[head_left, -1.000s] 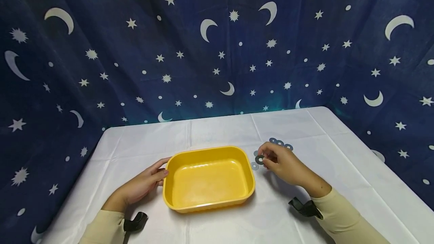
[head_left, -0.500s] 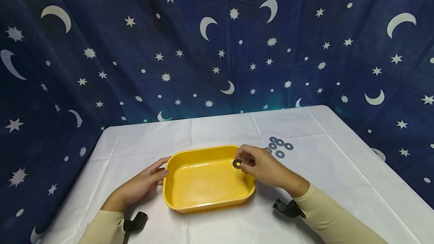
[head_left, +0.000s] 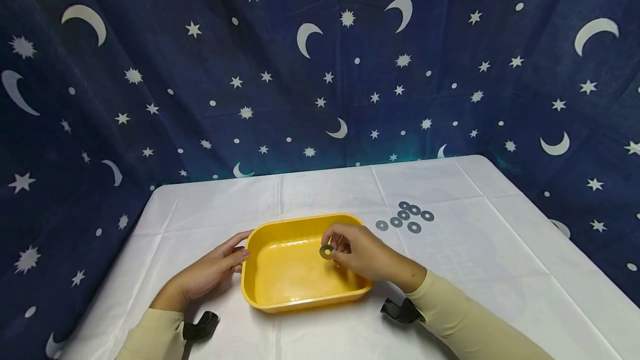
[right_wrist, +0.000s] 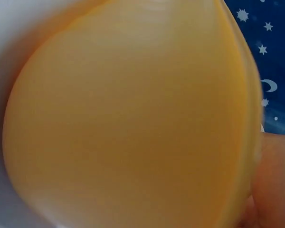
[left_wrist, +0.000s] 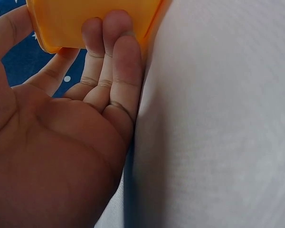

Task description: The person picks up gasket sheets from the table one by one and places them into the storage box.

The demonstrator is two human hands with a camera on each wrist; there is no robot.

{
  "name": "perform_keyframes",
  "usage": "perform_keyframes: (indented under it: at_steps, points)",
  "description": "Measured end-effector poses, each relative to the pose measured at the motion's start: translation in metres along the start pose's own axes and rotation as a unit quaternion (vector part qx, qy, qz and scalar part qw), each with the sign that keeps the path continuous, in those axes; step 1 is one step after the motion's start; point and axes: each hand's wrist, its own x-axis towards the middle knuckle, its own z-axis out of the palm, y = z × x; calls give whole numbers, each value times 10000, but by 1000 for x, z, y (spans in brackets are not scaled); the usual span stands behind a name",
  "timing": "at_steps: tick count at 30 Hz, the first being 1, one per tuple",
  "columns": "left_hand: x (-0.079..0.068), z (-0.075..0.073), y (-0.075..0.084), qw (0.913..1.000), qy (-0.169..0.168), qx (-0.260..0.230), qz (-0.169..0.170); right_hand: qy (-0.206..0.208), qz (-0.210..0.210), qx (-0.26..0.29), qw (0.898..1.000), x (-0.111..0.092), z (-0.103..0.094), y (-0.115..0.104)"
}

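My right hand (head_left: 357, 250) pinches a dark flat washer (head_left: 326, 252) between thumb and fingertips, over the inside of a yellow rectangular tray (head_left: 285, 271). In the right wrist view the tray's outer wall (right_wrist: 128, 123) fills most of the picture and hides the washer; only part of the hand (right_wrist: 275, 180) shows at the edge. My left hand (head_left: 212, 268) rests against the tray's left end. The left wrist view shows its fingertips (left_wrist: 126, 57) touching the outside wall (left_wrist: 66, 23), fingers only slightly bent, the thumb near the rim.
Several grey washers (head_left: 414, 227) lie flat on the white tablecloth (head_left: 475, 260), to the right of the tray and farther back. Behind and beside the table hangs a dark blue curtain (head_left: 280, 93) printed with moons and stars.
My right hand has carried the washer leftward from beside the tray, across its right rim, to above its inside. The left hand and the tray stay in place.
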Motion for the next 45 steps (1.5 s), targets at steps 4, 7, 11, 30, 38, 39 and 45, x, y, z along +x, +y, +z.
perform_keyframes:
  at_steps: [4,7,11,30,38,39,45]
  points:
    - [0,0,-1,10000,-10,-10,-3,-127,-41,-30,9999,4,10,2]
    - [2,0,-3,10000,10,-25,-48,-209,-130,-45,9997,8,17,5]
    - [2,0,-2,10000,0,-35,-40,-328,-140,-160,9992,13,23,8]
    - [3,-1,0,9996,79,245,-81,-761,161,-882,9931,19,28,12]
    - [2,-2,2,9995,120,247,-153,-735,270,-1104,9908,19,28,11]
    - [2,-2,2,9996,81,220,-146,-744,286,-1133,9904,19,28,12]
    - [2,-2,1,9995,102,230,-179,-734,249,-1246,9892,19,29,13]
